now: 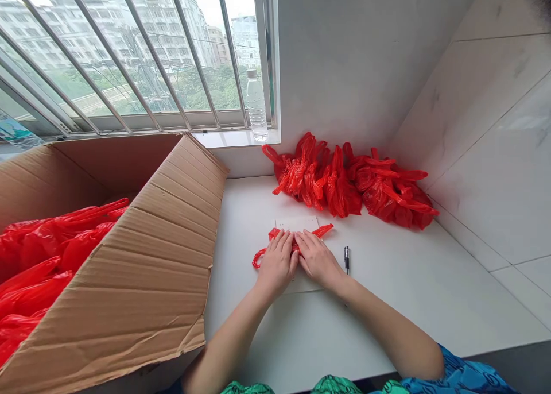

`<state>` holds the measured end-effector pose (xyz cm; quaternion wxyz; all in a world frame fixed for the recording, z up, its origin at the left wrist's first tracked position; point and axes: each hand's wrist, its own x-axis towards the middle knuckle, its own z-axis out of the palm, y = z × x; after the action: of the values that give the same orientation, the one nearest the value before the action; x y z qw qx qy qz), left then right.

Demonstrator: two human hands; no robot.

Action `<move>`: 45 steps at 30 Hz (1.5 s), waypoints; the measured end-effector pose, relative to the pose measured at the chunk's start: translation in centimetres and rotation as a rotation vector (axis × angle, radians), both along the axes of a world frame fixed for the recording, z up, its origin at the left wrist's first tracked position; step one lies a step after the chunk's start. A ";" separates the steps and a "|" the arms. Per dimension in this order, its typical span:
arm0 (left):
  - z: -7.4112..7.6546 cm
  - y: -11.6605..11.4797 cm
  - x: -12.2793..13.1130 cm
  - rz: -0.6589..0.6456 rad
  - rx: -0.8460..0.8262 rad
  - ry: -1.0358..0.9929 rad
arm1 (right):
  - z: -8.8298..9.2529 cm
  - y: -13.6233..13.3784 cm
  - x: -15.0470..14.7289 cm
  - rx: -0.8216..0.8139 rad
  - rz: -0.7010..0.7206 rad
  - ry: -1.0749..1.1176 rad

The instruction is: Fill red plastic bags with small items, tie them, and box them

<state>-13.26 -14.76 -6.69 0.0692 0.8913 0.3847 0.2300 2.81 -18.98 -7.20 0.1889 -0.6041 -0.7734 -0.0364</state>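
Observation:
Both of my hands lie side by side on a small red plastic bag (322, 230), which rests on a white sheet of paper (307, 284) on the white table. My left hand (279, 259) presses down flat with its fingers stretched forward, covering much of the bag. Beside it, my right hand (317, 258) is also laid flat, its fingertips near those of the left. A loop of the bag sticks out to the left and a twisted end to the upper right. The middle of the bag is hidden under my fingers.
An open cardboard box (155, 256) holding red bags (51, 239) stands at the left. Knotted red bags (318, 173) lie along the back wall. A black pen (346, 259) is right of my right hand. A clear bottle (257, 107) stands on the windowsill.

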 end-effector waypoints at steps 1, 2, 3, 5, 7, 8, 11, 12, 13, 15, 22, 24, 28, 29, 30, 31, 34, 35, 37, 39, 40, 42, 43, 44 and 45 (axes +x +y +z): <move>0.2 0.0 -0.1 -0.004 0.017 -0.014 | 0.1 0.1 0.1 0.033 0.020 -0.005; 0.5 -0.1 -0.2 -0.004 0.036 -0.035 | 0.3 0.1 0.1 0.068 0.042 -0.006; 0.9 -0.1 -0.3 0.000 0.055 -0.059 | 0.6 0.2 0.3 0.101 0.068 -0.001; 1.8 -0.2 -0.5 0.029 0.081 -0.103 | 1.3 0.1 0.7 0.137 0.131 0.033; 2.4 -0.2 -0.7 0.075 0.088 -0.122 | 2.0 -0.1 1.3 0.129 0.185 0.098; 2.5 -0.2 -0.8 0.091 0.086 -0.118 | 2.2 -0.2 1.7 0.117 0.194 0.132; 1.8 0.0 -0.7 0.086 0.070 -0.044 | 2.4 -0.6 2.8 0.064 0.121 0.169; 1.4 0.0 -0.7 0.072 0.061 -0.006 | 2.2 -0.7 3.0 0.032 0.085 0.151; 0.9 0.0 -0.6 0.059 0.050 0.033 | 2.0 -0.8 3.1 -0.014 0.053 0.125; 0.2 0.1 -0.5 0.045 0.032 0.090 | 1.4 -0.9 2.9 -0.125 0.008 0.077; -0.3 0.2 -0.5 0.052 -0.043 0.131 | 0.6 -0.7 1.7 -0.296 -0.024 0.022; -0.1 0.2 -0.5 0.056 -0.068 0.130 | 0.8 -0.7 1.8 -0.336 -0.020 0.041; 0.7 -0.1 -0.9 0.064 -0.014 0.088 | 1.6 -0.9 2.8 -0.350 0.024 0.112; 1.1 -0.4 -1.1 0.064 0.023 0.067 | 2.0 -0.9 3.1 -0.322 0.040 0.140; 1.5 -0.7 -1.3 0.060 0.055 0.048 | 2.5 -1.0 3.4 -0.279 0.056 0.173; 2.0 -1.2 -1.4 0.051 0.072 0.034 | 3.0 -1.2 3.7 -0.225 0.071 0.212; 4.6 -3.1 -2.2 0.030 0.020 0.006 | 4.8 -1.9 4.5 -0.071 0.151 0.391; 5.9 -3.8 -2.7 0.036 -0.012 -0.009 | 5.2 -2.2 4.6 -0.045 0.189 0.476; 9.2 -5.5 -4.0 0.062 -0.059 -0.069 | 5.7 -2.9 5.0 -0.013 0.250 0.657; 13.4 -7.3 -6.1 0.081 -0.082 -0.170 | 5.5 -3.3 5.4 0.031 0.257 0.790; 15.5 -8.2 -7.3 0.097 -0.096 -0.236 | 5.2 -3.4 5.6 0.054 0.228 0.829; 19.8 -10.0 -10.2 0.163 -0.118 -0.416 | 4.6 -3.5 5.9 0.069 0.130 0.851; 21.7 -10.8 -11.7 0.211 -0.131 -0.521 | 4.4 -3.5 5.8 0.058 0.084 0.843; 23.4 -11.5 -13.3 0.272 -0.129 -0.616 | 4.2 -3.5 5.7 0.039 0.055 0.827; 25.0 -12.0 -15.0 0.356 -0.091 -0.695 | 4.1 -3.6 5.4 0.015 0.047 0.808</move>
<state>-28.27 -26.79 18.27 0.1939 0.6757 0.4967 0.5091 8.24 -22.60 -3.10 0.4829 -0.5504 -0.6503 0.2025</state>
